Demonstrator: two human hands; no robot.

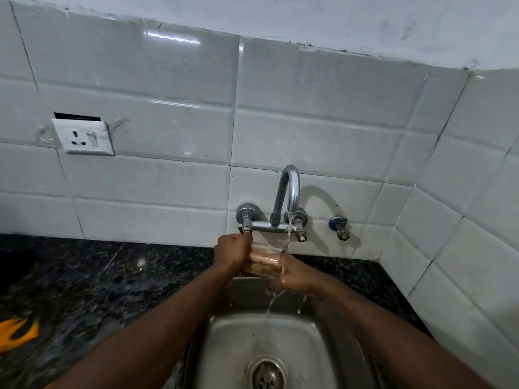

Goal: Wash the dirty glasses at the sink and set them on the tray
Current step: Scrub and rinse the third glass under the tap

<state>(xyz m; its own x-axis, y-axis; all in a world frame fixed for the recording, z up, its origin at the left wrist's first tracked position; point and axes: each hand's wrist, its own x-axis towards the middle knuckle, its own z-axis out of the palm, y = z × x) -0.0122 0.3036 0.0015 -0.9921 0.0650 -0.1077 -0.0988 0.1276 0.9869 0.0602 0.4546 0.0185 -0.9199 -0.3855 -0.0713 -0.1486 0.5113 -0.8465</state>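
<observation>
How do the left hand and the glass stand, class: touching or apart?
Touching. Head view: the left hand grips the glass, fingers curled round it.

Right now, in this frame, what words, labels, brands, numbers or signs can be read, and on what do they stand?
No text can be read here.
On the socket plate: plain white, no print shows.
On the tap: no brand mark shows.
On the glass, held by the left hand and right hand: blurred, no label to tell.
On the orange shape at the left edge: blurred, unreadable.
</observation>
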